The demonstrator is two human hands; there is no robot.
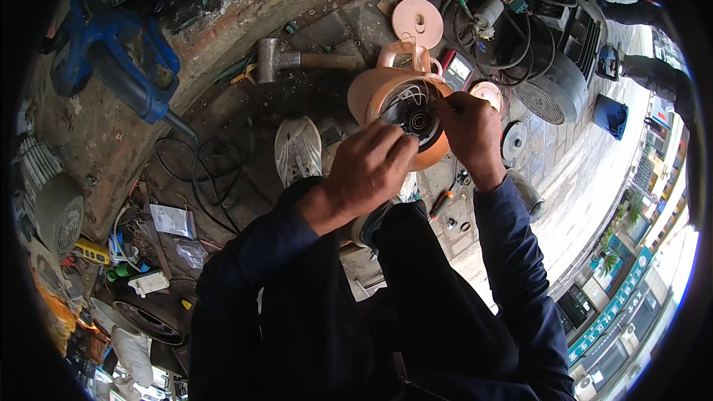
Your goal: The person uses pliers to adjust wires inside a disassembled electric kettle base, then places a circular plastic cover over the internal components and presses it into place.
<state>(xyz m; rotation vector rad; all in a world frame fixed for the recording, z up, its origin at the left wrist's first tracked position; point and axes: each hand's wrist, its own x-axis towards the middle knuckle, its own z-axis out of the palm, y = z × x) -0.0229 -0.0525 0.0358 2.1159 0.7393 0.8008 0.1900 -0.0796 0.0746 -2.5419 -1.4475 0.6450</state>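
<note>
An orange pot-like appliance body (362, 94) with a handle stands between my shoes, its open end facing up. Inside it are pale looped wires and a dark round part (417, 120) with concentric rings. My left hand (369, 171) is closed at the near left of the opening, fingertips pinched over the dark part. At the right rim my right hand (475, 134) is closed too, its fingers bent into the opening. Whatever small thing either hand pinches is hidden by the fingers. A round pinkish lid (417, 22) with a slot lies beyond the handle.
A hammer (308, 60) lies left of the pot body. Behind it to the right are a red multimeter (457, 70), tangled black cables and a grey motor (549, 93). An orange-handled screwdriver (441, 204) lies near my right forearm. A blue power tool (111, 59) rests at far left.
</note>
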